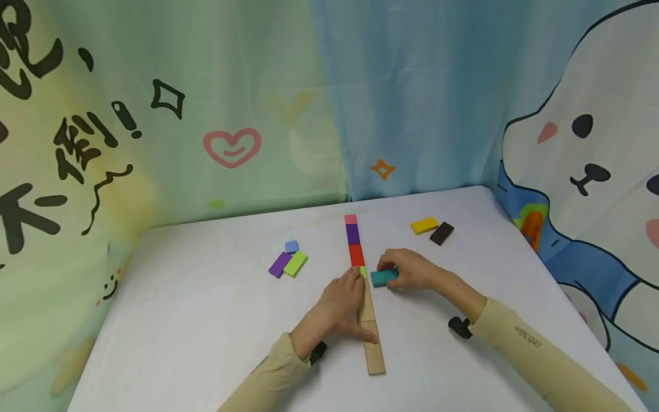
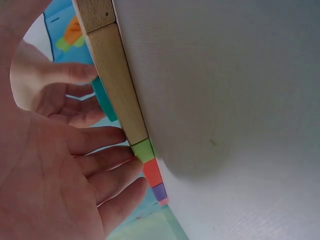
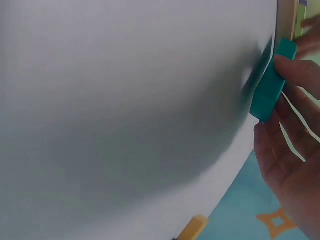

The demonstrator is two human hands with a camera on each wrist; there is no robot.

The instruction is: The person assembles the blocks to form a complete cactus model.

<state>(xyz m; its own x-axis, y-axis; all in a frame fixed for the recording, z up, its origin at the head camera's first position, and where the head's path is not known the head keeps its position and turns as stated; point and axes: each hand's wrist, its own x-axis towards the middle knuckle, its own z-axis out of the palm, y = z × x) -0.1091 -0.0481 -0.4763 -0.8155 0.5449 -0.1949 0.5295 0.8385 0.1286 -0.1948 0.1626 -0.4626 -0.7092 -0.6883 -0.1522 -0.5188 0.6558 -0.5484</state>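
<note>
I have the right hand point(image 1: 412, 270) pinching a teal rectangular block point(image 1: 381, 278) between thumb and fingers, just right of a straight row and apart from it; I cannot tell whether the block touches the white-covered surface point(image 1: 206, 343). My left hand point(image 1: 337, 306) has its grip spread, fingertips touching the row near its short lime-green block point(image 1: 363, 272), thumb over the plain wooden blocks point(image 1: 374, 357) at the near end. Beyond the lime one I see a red block point(image 1: 356, 255), a dark purple block point(image 1: 352, 233) and a small pink block point(image 1: 350, 219). Well left lie loose blue, purple and green blocks point(image 1: 296, 264); to the far right, a yellow block point(image 1: 424, 225) beside a black block point(image 1: 441, 233).
</note>
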